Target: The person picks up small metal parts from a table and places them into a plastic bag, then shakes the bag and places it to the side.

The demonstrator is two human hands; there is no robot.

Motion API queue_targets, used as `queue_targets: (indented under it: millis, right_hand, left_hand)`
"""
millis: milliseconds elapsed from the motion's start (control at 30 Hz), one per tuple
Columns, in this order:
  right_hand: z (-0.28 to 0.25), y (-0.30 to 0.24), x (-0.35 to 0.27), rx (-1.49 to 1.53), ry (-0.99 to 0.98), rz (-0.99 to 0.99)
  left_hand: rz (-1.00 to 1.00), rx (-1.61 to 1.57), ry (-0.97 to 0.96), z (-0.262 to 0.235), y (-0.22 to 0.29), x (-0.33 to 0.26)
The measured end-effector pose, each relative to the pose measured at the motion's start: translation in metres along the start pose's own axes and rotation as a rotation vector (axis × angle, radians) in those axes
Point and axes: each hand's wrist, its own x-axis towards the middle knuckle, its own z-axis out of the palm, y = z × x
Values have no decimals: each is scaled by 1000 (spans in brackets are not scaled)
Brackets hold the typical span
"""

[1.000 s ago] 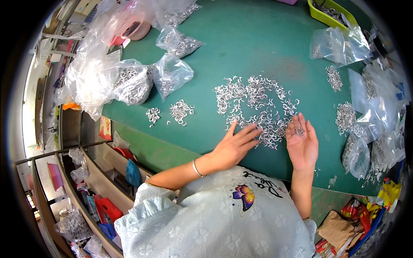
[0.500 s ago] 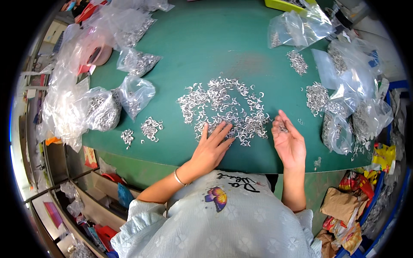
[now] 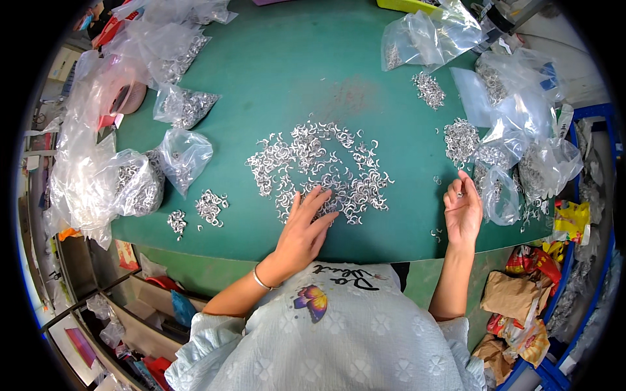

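Many small silvery crescent-shaped metal pieces [image 3: 313,146] lie in a loose, spread-out heap on a green table [image 3: 274,78]. My left hand [image 3: 305,228] rests at the heap's near edge, fingers stretched and spread over the pieces. To the right, clear of the heap, my right hand [image 3: 463,212] is turned palm up with its fingers curled in. A bit of silvery metal shows among those fingers; how many pieces they hold is hidden. Just beyond that hand sits a smaller pile of the same pieces [image 3: 461,140].
Clear plastic bags of metal pieces [image 3: 140,186] crowd the left side, with two small piles [image 3: 212,207] near them. More filled bags [image 3: 499,195] line the right edge. A yellow-green tray [image 3: 407,5] stands at the far right. Below the table are shelves [image 3: 130,306] at left.
My right hand has moved right, away from the heap, and its fingers have curled in more. A few loose pieces now show on the table beside it. My left hand stays on the heap.
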Motion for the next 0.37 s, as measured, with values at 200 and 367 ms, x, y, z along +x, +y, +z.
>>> queue_targets:
  millis: [200, 367]
  right_hand:
    - [4, 1, 0, -471, 68, -98]
    - [20, 6, 0, -1497, 156, -366]
  left_hand:
    - [-34, -43, 39, -1, 3, 3]
    - [-11, -70, 45, 1, 1, 4]
